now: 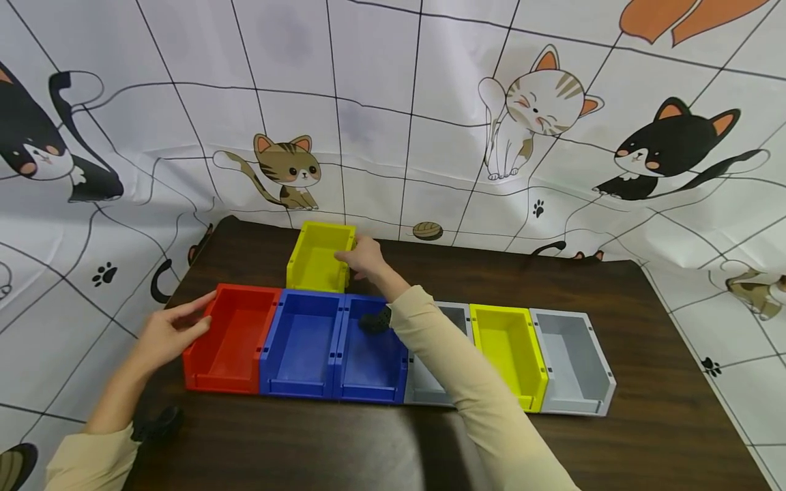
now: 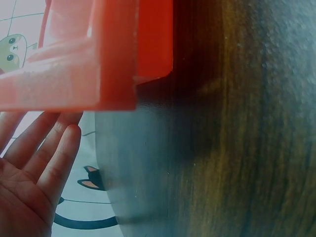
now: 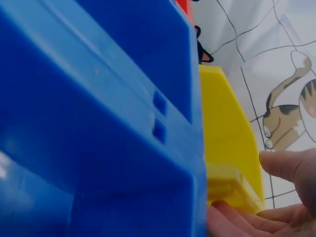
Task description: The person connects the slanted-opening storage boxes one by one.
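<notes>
My right hand (image 1: 365, 259) grips the right side wall of a yellow storage bin (image 1: 319, 256), which stands behind the row of bins. In the right wrist view the thumb is at that bin's edge and the other fingers reach along its underside (image 3: 227, 182). My left hand (image 1: 166, 341) rests at the left wall of a red bin (image 1: 233, 341), its fingers extended along the outside. Two blue bins (image 1: 303, 348) sit side by side right of the red one. A dark wrist camera (image 1: 374, 320) overlaps the second blue bin.
Further right in the row are a grey bin (image 1: 424, 382), partly hidden by my right sleeve, a second yellow bin (image 1: 503, 354) and another grey bin (image 1: 577, 361). They stand on a dark wooden table (image 1: 295, 443). A cat-print curtain (image 1: 381, 136) hangs close behind the table's back edge.
</notes>
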`<move>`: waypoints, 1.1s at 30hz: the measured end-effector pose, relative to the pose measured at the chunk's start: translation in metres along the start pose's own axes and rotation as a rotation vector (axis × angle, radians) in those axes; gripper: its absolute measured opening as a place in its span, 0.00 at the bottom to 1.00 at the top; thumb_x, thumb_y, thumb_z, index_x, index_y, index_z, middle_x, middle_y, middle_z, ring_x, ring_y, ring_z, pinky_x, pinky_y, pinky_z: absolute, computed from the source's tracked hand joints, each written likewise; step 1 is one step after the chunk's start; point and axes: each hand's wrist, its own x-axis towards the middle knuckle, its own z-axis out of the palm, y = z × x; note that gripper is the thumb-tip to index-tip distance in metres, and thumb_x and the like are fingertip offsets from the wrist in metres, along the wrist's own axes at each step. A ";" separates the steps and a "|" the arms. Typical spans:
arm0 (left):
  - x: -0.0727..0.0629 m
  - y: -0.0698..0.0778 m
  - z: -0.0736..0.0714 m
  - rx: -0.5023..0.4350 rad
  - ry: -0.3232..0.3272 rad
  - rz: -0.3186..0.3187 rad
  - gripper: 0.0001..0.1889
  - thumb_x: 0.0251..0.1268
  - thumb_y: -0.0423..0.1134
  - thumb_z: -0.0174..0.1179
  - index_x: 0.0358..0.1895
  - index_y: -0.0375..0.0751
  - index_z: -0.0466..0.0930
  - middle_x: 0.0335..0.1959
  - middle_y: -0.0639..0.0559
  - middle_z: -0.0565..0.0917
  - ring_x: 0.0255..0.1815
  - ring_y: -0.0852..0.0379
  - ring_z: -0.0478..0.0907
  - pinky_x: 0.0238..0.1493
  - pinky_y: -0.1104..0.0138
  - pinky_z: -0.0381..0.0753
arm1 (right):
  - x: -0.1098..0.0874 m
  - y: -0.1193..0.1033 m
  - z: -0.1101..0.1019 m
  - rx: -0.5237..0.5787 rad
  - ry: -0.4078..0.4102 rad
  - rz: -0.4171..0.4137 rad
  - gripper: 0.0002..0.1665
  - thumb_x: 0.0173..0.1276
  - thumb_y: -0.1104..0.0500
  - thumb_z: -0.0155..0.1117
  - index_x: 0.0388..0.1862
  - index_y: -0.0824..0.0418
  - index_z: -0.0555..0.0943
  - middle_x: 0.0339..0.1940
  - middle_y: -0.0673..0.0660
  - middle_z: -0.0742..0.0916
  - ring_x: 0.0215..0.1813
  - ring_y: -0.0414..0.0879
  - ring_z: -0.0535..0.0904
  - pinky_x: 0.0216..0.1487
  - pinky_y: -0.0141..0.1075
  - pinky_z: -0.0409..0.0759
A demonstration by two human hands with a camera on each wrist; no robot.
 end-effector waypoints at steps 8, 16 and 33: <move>-0.001 0.000 0.002 -0.006 -0.005 0.012 0.22 0.60 0.28 0.61 0.59 0.29 0.73 0.42 0.79 0.72 0.29 0.72 0.74 0.25 0.77 0.77 | -0.001 -0.001 0.013 0.011 0.088 0.051 0.19 0.61 0.61 0.66 0.51 0.65 0.75 0.39 0.60 0.82 0.39 0.53 0.82 0.27 0.40 0.84; 0.000 0.001 0.002 -0.012 -0.003 0.012 0.22 0.60 0.28 0.60 0.59 0.29 0.73 0.42 0.81 0.72 0.29 0.73 0.75 0.25 0.77 0.77 | 0.003 -0.001 0.015 -0.032 0.152 0.069 0.16 0.59 0.67 0.65 0.47 0.66 0.76 0.36 0.62 0.81 0.37 0.54 0.82 0.29 0.41 0.84; -0.001 0.001 0.002 0.005 0.005 -0.017 0.22 0.60 0.29 0.60 0.59 0.30 0.74 0.42 0.79 0.72 0.29 0.73 0.74 0.27 0.78 0.77 | 0.000 -0.006 -0.012 -0.031 0.144 -0.014 0.22 0.61 0.66 0.64 0.55 0.66 0.74 0.42 0.63 0.82 0.40 0.55 0.83 0.26 0.37 0.83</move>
